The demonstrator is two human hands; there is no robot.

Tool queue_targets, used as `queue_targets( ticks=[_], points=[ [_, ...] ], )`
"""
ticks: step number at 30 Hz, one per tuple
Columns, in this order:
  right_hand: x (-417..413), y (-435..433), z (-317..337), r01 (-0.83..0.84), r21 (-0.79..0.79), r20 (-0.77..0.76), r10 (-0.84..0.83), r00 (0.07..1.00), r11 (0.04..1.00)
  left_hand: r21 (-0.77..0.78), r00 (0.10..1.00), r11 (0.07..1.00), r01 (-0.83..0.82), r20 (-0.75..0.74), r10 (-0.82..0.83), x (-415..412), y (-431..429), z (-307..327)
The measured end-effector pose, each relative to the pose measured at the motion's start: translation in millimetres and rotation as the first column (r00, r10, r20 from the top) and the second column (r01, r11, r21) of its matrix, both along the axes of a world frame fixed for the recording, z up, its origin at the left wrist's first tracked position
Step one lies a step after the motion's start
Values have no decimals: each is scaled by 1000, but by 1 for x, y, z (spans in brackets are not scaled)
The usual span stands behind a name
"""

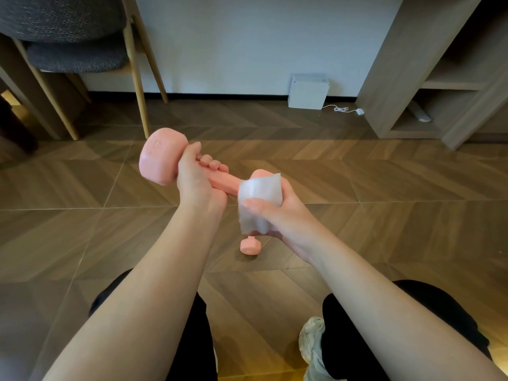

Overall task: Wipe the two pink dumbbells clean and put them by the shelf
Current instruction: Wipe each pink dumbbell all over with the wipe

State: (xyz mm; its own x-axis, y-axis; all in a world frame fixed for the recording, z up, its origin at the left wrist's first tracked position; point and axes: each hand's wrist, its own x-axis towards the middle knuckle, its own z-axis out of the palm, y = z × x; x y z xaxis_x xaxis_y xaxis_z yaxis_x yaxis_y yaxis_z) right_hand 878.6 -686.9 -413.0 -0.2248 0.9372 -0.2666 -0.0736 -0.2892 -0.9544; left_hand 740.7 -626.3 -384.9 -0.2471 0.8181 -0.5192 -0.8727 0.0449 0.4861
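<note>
I hold one pink dumbbell (160,158) in the air above the floor. My left hand (196,178) is wrapped around its handle close to the left head. My right hand (270,213) presses a white wipe (258,200) over the right head, which is mostly hidden under it. The second pink dumbbell (250,246) lies on the wood floor below my right hand, only one head and a bit of handle showing. The wooden shelf (398,78) stands at the back right.
A grey padded chair (74,50) with wooden legs stands at the back left. A white box (308,92) with a cable rests against the wall. My knees and a light shoe (312,342) are at the bottom.
</note>
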Motion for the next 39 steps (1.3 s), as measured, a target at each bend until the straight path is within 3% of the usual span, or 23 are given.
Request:
queue_targets(
  ticks=[2,5,12,14,20,25,29,31,39],
  points=[
    [-3,0,-2,58,33,55,-59,997,998,-30,1000,1000,-5,-13,4,5,-2,-3],
    [-5,0,-3,99,19,22,-99,995,995,-32,999,999,12,-32,-14,7,-3,-5],
    [-3,3,2,63,-138,-73,-74,995,988,-5,995,999,44,-87,-44,3,-1,-4],
    [-2,2,1,23,-113,-126,-37,991,993,-8,996,999,41,-81,-41,0,-1,-3],
    [-2,0,2,49,-37,-7,-49,999,998,-22,997,997,74,-33,-75,-2,-2,-3],
    [-5,3,6,136,-222,-61,-154,986,965,-20,990,992,122,-66,-123,1,-1,-5],
    [8,2,3,-47,-119,-145,29,989,992,-3,992,994,110,-55,-110,-1,0,-3],
    [10,3,-1,-96,-46,-88,92,992,994,-9,993,995,104,-49,-104,-1,-1,-3],
    [-5,2,-6,121,158,77,-134,988,980,-45,996,997,59,-63,-62,12,-7,-7]
  ],
)
